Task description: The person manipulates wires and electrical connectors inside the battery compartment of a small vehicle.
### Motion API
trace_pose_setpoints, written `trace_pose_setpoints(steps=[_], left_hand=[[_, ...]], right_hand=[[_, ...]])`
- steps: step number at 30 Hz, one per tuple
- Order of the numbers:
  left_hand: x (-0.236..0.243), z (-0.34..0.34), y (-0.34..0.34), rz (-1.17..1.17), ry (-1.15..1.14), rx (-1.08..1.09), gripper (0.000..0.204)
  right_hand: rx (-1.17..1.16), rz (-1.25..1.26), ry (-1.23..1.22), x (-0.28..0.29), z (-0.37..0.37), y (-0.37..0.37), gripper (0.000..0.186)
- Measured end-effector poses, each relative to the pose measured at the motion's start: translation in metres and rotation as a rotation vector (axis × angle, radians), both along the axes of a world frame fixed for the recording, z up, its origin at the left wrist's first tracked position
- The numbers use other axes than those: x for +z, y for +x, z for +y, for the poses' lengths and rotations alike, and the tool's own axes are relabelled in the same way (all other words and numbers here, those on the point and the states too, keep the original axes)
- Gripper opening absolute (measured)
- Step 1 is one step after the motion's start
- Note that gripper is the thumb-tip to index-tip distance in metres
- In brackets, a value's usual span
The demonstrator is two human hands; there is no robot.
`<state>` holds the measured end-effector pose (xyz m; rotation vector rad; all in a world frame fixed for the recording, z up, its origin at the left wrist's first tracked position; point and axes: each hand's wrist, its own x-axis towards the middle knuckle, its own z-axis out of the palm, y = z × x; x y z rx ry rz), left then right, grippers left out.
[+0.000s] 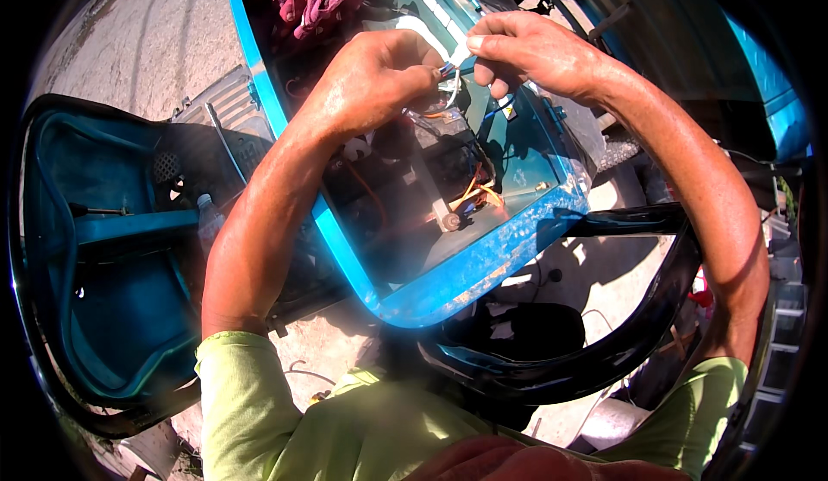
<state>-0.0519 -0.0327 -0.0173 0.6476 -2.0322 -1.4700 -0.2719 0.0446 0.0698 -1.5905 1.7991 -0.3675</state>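
White piece (460,55) — one; hands (371,80) (539,54) — two

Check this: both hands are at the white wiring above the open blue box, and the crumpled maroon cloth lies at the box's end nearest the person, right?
Not quite: the crumpled maroon cloth lies at the far end of the open blue box, as the head view shows. The left hand and right hand are indeed at the white wiring.
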Motion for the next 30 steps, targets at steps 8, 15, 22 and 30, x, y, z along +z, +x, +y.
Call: trace_pose_setpoints(steps=[8,15,22,30], left_hand=[[-0.004,0.000,-0.004,0.080,0.020,0.010,0.018],[-0.001,0.002,-0.001,0.065,-0.008,0.028,0.019],[-0.003,0.002,-0.003,0.096,-0.044,0.013,0.018],[-0.006,0.003,-0.006,0.168,-0.009,0.088,0.021]], right_hand=[[0.029,-0.029,0.005,0.005,0.001,0.000,0.050],[0.082,0.035,0.018,-0.001,0.009,0.015,0.049],[0.085,0.028,0.076,-0.006,0.006,0.013,0.037],[0.074,-0.006,0.063,0.001,0.007,0.019,0.034]])
